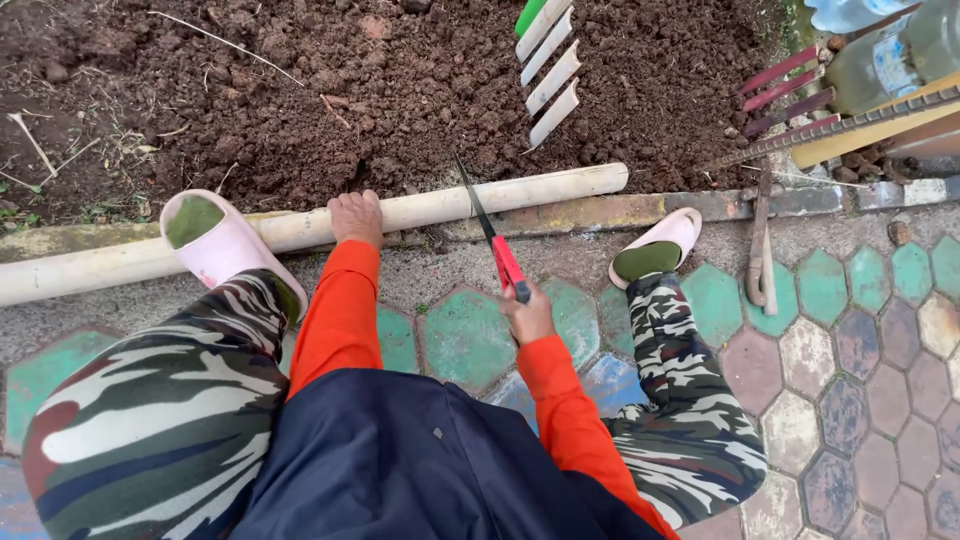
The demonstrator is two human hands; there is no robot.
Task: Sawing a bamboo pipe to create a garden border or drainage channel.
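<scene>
Sawing a pale pole at the edge of a soil bed

The left hand [356, 217] presses flat on top of the pole [300, 228], fingers curled over its far side, while the right hand [527, 316] is clenched round the red handle of a hand saw [489, 236] whose dark blade crosses the pole just right of the left hand. The pole lies along a stone kerb [640, 208] between loose brown soil [400, 90] and paving of green and grey hexagon tiles [830, 360]; the left foot in a pink slipper [230, 245] rests against it. At top right two plastic bottles [880, 60] lie tilted, one holding a dull greenish liquid, the other cut off by the frame so its contents cannot be told. White slats [552, 75] lie on the soil; a curved tool [762, 265] lies on the tiles
</scene>
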